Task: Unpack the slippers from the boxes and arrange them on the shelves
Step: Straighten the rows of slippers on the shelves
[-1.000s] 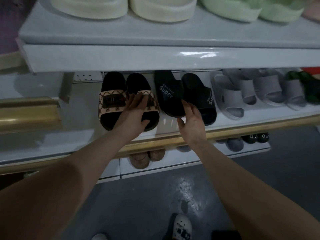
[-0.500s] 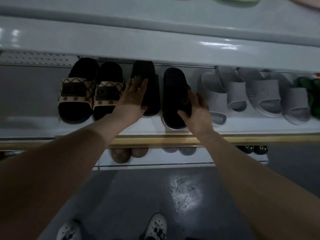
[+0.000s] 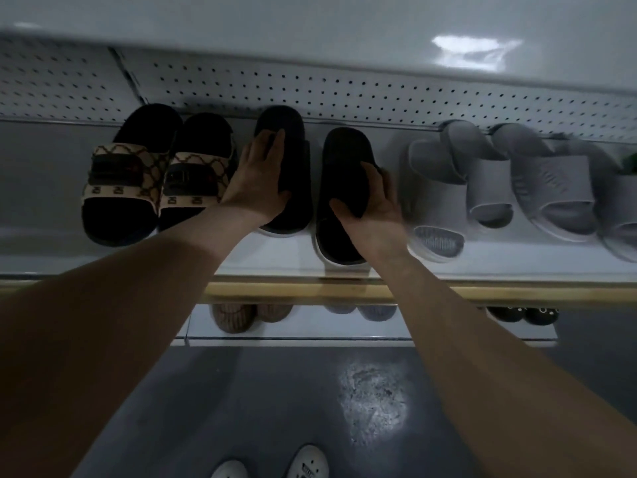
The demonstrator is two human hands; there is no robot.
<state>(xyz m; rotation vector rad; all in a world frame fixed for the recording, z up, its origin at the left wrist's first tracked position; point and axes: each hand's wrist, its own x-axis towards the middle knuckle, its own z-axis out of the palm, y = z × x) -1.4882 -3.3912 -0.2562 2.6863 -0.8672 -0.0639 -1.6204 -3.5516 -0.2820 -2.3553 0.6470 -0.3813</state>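
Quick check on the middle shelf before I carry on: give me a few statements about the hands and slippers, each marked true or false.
1. Each hand is on a black slipper. True: the left hand rests on the left black slipper, and the right hand grips the right black slipper.
2. The patterned pair stands right of the black ones. False: it stands left of them.
3. The two black slippers touch. False: a strip of shelf shows between them.
4. The grey slippers lie right of the right hand. True.

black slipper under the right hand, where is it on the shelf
The right black slipper lies on the shelf just right of centre in the head view, gripped by the right hand, between the other black slipper and the grey slippers.
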